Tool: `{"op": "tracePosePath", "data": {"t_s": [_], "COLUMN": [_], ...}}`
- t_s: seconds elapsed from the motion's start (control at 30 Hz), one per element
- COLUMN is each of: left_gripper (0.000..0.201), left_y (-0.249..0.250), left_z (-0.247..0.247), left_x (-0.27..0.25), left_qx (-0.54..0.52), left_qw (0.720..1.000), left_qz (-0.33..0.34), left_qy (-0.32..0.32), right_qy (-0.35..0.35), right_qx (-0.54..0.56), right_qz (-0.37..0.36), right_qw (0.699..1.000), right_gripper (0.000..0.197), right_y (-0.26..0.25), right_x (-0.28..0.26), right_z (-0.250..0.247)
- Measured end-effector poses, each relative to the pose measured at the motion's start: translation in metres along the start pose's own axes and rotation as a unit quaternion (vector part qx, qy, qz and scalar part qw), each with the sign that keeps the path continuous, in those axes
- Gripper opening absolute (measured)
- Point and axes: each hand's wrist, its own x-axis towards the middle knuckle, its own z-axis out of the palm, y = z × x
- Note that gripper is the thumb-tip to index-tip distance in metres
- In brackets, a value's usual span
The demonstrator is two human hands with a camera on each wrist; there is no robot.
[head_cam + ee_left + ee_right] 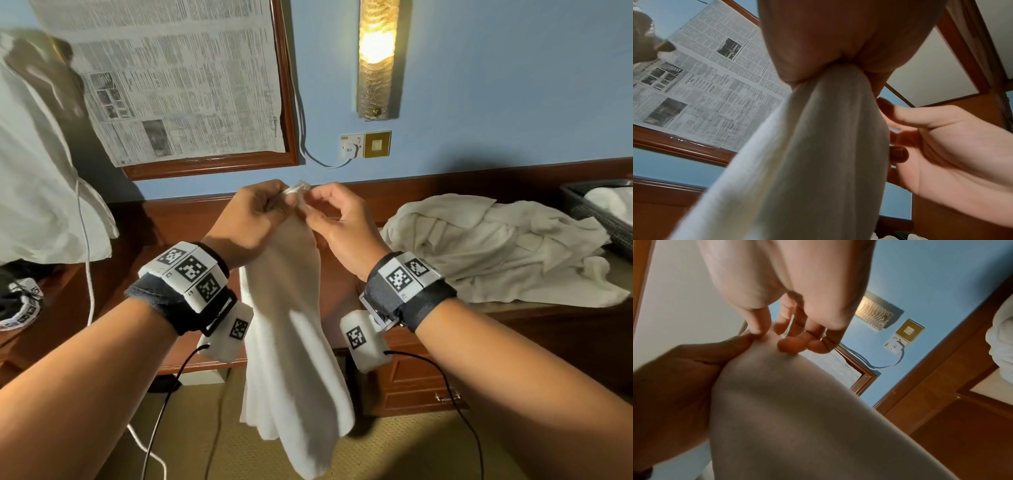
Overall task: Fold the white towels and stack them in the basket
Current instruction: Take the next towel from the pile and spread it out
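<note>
A white towel (291, 329) hangs bunched in front of me, its lower end over the carpet. My left hand (260, 212) grips its top in a fist, and in the left wrist view the towel (818, 146) comes out from under that hand. My right hand (322, 209) pinches the towel's upper edge right beside the left hand; its fingertips (789, 345) press on the cloth (797, 418). A pile of unfolded white towels (496, 246) lies on the wooden counter to the right. The dark basket (596, 216) stands at the far right with white cloth (613, 202) in it.
The wooden counter (548, 315) has drawers below. A newspaper (178, 78) covers a framed panel on the blue wall, beside a lit wall lamp (376, 58) and a socket (351, 147) with a cable. A white pillow (41, 171) sits at left. Cables trail over the carpet.
</note>
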Motion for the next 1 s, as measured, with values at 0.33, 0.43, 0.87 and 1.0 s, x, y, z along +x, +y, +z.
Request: {"op": "tracePosePath", "data": {"t_s": [0.33,0.43,0.87,1.0], "left_gripper": [0.035,0.042,0.028,0.026], "left_y": [0.016,0.02,-0.011,-0.027], "left_z": [0.018,0.021,-0.03,-0.06], "left_x": [-0.003,-0.004,-0.02,-0.038], "left_qx": [-0.008,-0.005,0.034,0.044], "left_qw": [1.0,1.0,0.993,0.982], "left_qz": [0.019,0.017,-0.067,-0.087], "left_qy": [-0.007,-0.007,0.089,0.161], "right_qy": [-0.087,-0.102,-0.36,-0.359], "right_qx": [0.144,0.168,-0.149,-0.274], "right_qz": [0.095,0.087,0.294,0.332], "right_qw": [0.981,0.977,0.873,0.828], "right_gripper": [0.036,0.028,0.013,0.016], "right_y": [0.0,-0.009,0.1,0.143], "right_x": [-0.009,-0.008,-0.101,-0.133], "right_z": [-0.022,-0.033,-0.074,-0.102]}}
